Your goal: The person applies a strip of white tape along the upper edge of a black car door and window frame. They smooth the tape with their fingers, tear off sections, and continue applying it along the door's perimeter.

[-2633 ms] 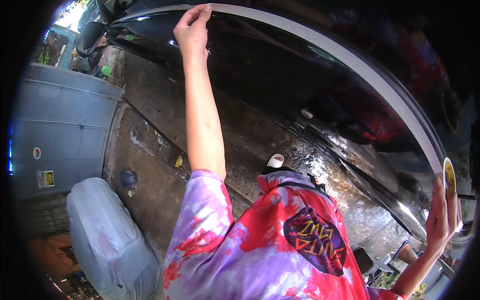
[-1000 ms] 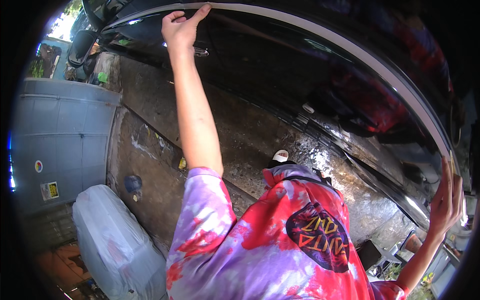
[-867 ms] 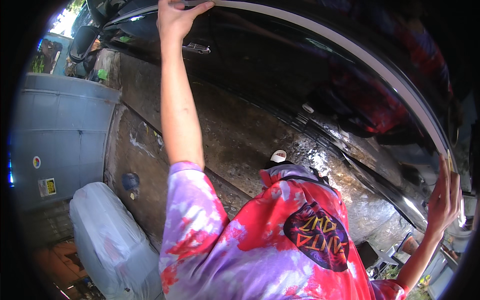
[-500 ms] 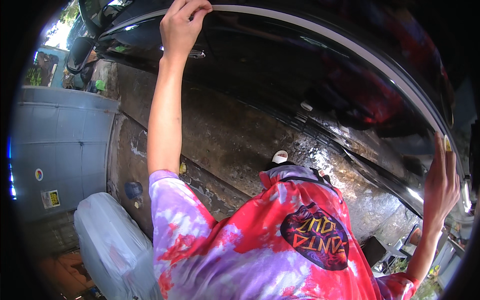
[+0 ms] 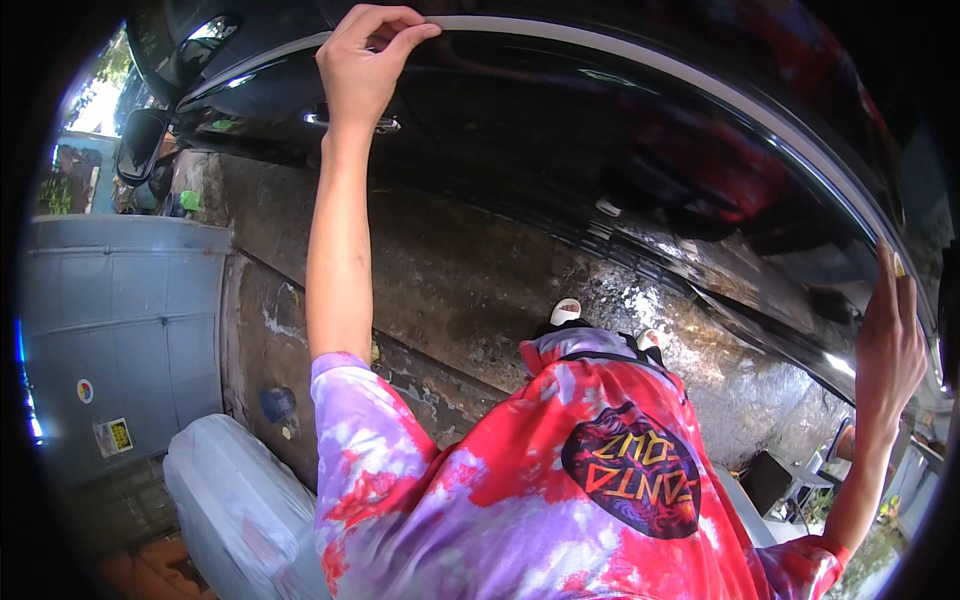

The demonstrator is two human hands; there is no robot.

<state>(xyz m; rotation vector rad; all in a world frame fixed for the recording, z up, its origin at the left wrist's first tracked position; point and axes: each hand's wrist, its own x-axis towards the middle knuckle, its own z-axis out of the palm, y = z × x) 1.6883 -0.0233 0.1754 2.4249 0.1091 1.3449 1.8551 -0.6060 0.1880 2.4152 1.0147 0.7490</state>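
Note:
A long pale grey strip [image 5: 600, 45] curves along the base of the windows on a glossy black car door [image 5: 500, 130]. At its upper left stretch, my left hand [image 5: 362, 75] is closed, with thumb and index finger pinching at the strip. My right hand [image 5: 893, 345] is at the far right end of the strip, its fingers long and held together against the car's side. Beside those fingertips shows a small yellow thing [image 5: 899, 266], mostly hidden. The right thumb is out of sight. Below my left hand is the chrome door handle [image 5: 388, 125].
A black side mirror [image 5: 142, 145] juts out at upper left. Grey-blue metal panels [image 5: 120, 310] and a covered bulky object [image 5: 235, 500] stand on the left. The floor [image 5: 460, 260] is dark, stained and partly wet, with a ledge. A dark container [image 5: 277, 404] lies there.
The view has tilted slightly, so the mirror and metal panels sit lower in it. Both hands keep their places at the strip, with little visible movement.

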